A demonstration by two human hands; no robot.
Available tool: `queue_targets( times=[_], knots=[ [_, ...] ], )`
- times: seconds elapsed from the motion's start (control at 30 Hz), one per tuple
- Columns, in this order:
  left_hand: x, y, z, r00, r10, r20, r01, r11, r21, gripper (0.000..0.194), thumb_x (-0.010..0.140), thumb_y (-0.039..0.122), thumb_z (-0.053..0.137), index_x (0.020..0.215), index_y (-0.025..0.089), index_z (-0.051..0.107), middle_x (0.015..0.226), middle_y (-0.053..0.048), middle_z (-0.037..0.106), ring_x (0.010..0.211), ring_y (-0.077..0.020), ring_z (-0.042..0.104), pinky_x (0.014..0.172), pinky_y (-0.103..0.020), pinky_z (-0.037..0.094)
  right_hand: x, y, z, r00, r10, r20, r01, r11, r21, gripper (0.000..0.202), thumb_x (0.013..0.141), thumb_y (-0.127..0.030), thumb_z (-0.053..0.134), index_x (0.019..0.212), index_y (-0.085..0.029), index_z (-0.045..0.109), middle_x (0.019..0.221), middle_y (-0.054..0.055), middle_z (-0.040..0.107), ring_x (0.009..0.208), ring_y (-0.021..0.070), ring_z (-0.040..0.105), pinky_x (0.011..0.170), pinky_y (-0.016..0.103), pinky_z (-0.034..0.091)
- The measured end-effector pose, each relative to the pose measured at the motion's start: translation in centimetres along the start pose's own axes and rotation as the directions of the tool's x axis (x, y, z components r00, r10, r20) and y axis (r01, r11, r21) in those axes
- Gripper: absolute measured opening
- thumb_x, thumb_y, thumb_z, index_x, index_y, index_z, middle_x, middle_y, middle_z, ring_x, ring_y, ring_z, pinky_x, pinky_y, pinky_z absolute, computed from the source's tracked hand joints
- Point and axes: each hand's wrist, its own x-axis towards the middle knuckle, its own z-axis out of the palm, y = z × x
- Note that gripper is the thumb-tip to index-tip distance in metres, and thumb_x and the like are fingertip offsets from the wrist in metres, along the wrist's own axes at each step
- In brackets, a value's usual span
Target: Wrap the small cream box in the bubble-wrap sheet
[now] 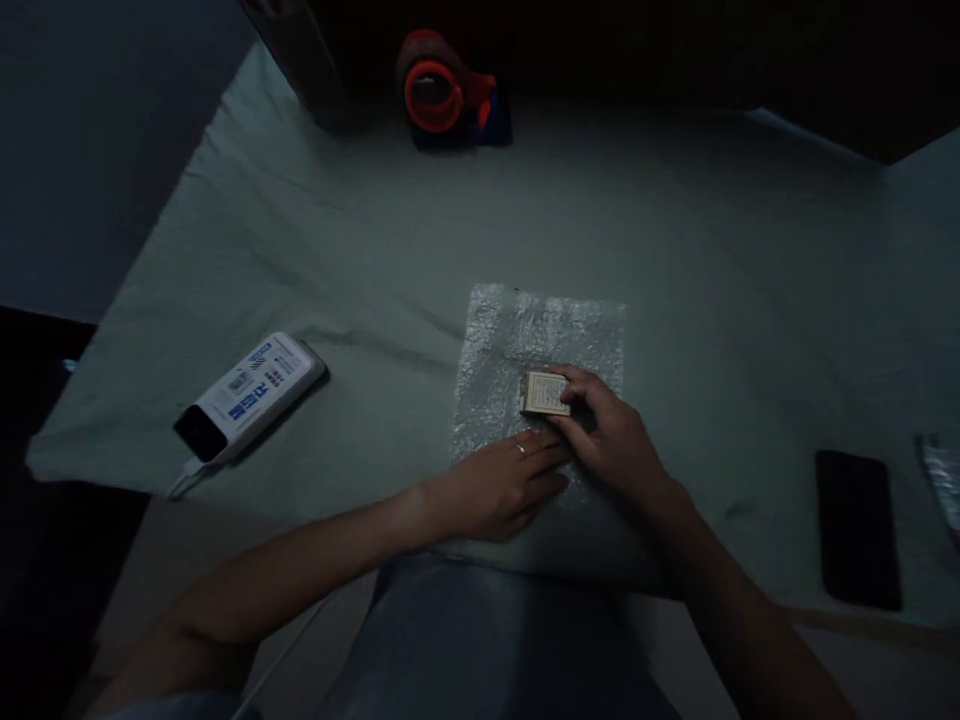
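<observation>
A sheet of bubble wrap (540, 335) lies flat on the cloth-covered table (375, 250). A small pale box (544, 393) rests on the wrap's near half. My right hand (611, 440) grips the box by its right side with thumb and fingers. My left hand (499, 487), a ring on one finger, lies flat with fingers together on the wrap's near edge, just below the box.
A white power bank (251, 395) with a cable lies at the left. An orange tape dispenser (442, 95) stands at the far edge. A black phone (857, 527) lies at the right, with something shiny (943, 480) beyond it. The room is dim.
</observation>
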Motion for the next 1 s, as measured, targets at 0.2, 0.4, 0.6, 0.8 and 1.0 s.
queue_targets(
  times=[0.2,0.4,0.6,0.8,1.0],
  knots=[
    [0.0,-0.2,0.1,1.000,-0.006,0.016,0.007,1.000,-0.010,0.032,0.087,0.019,0.046,0.115,0.010,0.057,0.126,-0.017,0.053,0.128,-0.0302,0.041,0.109,-0.045,0.036,0.0,-0.6,0.3,0.999,-0.048,-0.004,0.048,0.998,-0.027,0.015,0.082,-0.018,0.056,0.093,-0.024,0.047,0.121,0.011,0.062,0.112,0.0238,0.059,0.090,0.040,0.049],
    [-0.5,0.3,-0.6,0.998,-0.036,0.057,0.035,0.999,0.013,0.045,0.079,0.018,0.052,0.123,0.009,0.052,0.131,-0.019,0.049,0.132,-0.0330,0.036,0.111,-0.049,0.032,0.0,-0.2,0.5,0.999,-0.034,0.027,0.034,0.999,-0.020,0.020,0.081,-0.020,0.058,0.097,-0.023,0.047,0.129,0.014,0.054,0.122,0.0254,0.052,0.093,0.045,0.049],
    [-1.9,1.6,-3.9,0.971,-0.237,-0.030,0.238,0.954,0.181,0.021,0.090,0.012,0.042,0.103,0.011,0.059,0.110,-0.013,0.063,0.102,-0.0237,0.058,0.089,-0.039,0.049,-1.4,-0.4,-2.3,1.000,0.010,-0.022,-0.009,0.998,0.055,0.028,0.085,-0.032,0.058,0.110,-0.023,0.050,0.125,0.013,0.056,0.118,0.0249,0.054,0.089,0.042,0.052],
    [-0.7,0.9,-7.3,0.907,-0.364,-0.212,0.390,0.916,0.094,0.016,0.090,0.018,0.046,0.091,0.013,0.062,0.097,-0.008,0.065,0.089,-0.0188,0.062,0.080,-0.032,0.051,-1.7,-3.2,-5.9,0.985,-0.097,0.140,0.093,0.995,0.034,0.040,0.085,-0.052,0.053,0.113,-0.024,0.056,0.110,0.008,0.067,0.101,0.0249,0.064,0.084,0.040,0.052],
    [1.3,-0.6,-9.3,0.852,-0.490,-0.185,0.509,0.858,0.068,0.019,0.090,0.028,0.052,0.096,0.014,0.063,0.098,-0.007,0.065,0.093,-0.0199,0.062,0.083,-0.033,0.050,0.0,-2.0,-4.5,0.982,0.140,-0.123,-0.152,0.984,-0.090,0.014,0.085,-0.033,0.056,0.076,-0.023,0.060,0.067,-0.001,0.064,0.060,0.0153,0.060,0.057,0.029,0.046]
  ],
)
